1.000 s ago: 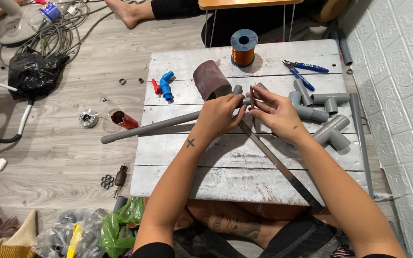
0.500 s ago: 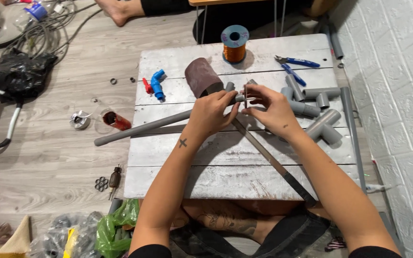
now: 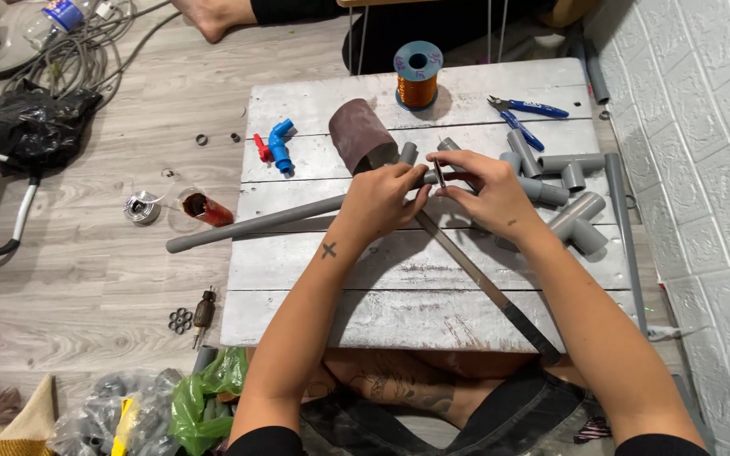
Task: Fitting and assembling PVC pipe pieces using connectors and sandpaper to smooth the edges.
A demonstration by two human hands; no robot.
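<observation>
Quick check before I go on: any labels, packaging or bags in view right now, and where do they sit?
Wire spool: back of the board, copper winding, pale blue round label on top.
Plastic bottle: floor, top left, blue label band.
Black bag: floor, left, crumpled.
Green bag: floor, near board's front left corner, crumpled.
No screens or signs.

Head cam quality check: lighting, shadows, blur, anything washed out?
Head view: even, soft light; faint shadows under the copper wire spool and left hand. No obvious glare on the whitewashed board table. Right hand sharp; the small piece pinched between both hands is too small to make out.
</observation>
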